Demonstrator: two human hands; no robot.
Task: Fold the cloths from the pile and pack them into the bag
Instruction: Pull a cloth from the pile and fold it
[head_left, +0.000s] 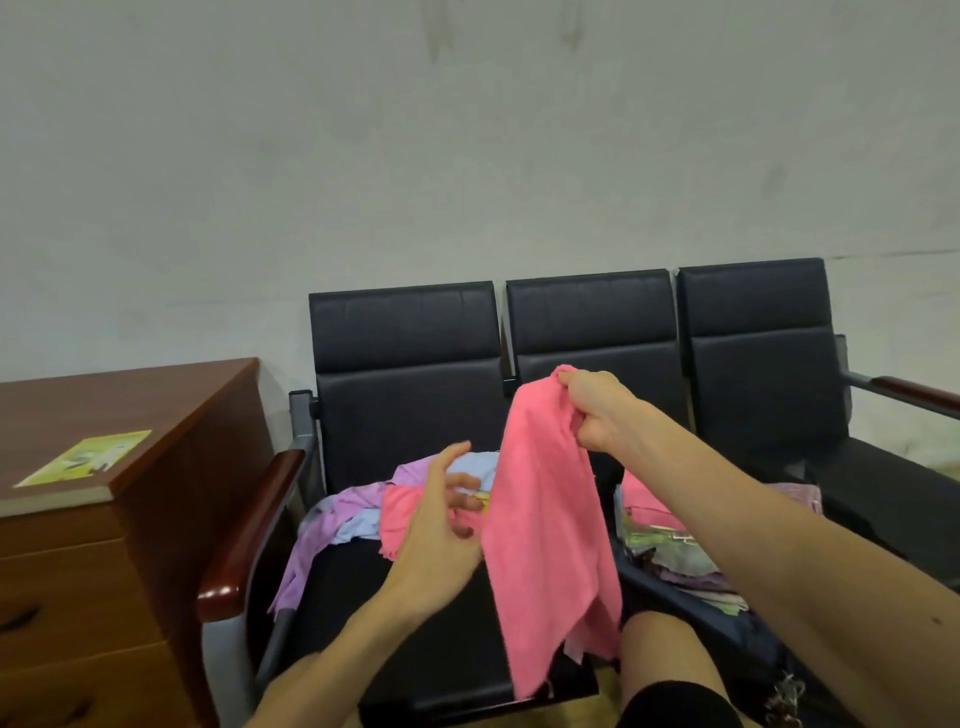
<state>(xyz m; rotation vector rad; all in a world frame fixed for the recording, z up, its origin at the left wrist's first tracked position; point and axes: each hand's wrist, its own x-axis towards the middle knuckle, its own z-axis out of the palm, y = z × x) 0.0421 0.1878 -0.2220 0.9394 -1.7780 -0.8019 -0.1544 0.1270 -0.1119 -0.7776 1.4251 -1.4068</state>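
A pink cloth (545, 519) hangs down in front of me, pinched at its top corner by my right hand (597, 410). My left hand (441, 525) is beside the cloth's left edge with its fingers spread, holding nothing. Behind it a pile of cloths (358, 509), purple, light blue and pink, lies on the left black seat. To the right, under my right forearm, an open dark bag (691, 597) holds a stack of folded cloths (670, 551), with another pink one at the back.
A row of three black chairs (592, 322) stands against a grey wall. A wooden armrest (249, 525) borders the left seat. A brown wooden cabinet (130, 415) with a yellow-green leaflet (85, 457) stands at the left. My knee (660, 654) is at the bottom.
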